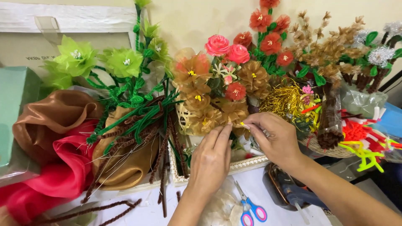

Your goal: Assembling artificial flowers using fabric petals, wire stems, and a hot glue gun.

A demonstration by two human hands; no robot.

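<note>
Both of the person's forearms are bare as far as they show, with no sleeve or cuff reaching into sight. The left hand [209, 161] carries no ring, watch or band, and the right hand [274, 138] is just as plain, its wrist bare too. The fingernails are short and unpainted. No gloves on either of the hands.

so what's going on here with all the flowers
A person works with both bare hands at a small arrangement of tan fabric flowers. The left hand and right hand meet at its base, fingertips pinching there. Blue-and-pink-handled scissors lie on the white table below; brown pipe cleaners lie left.
</note>
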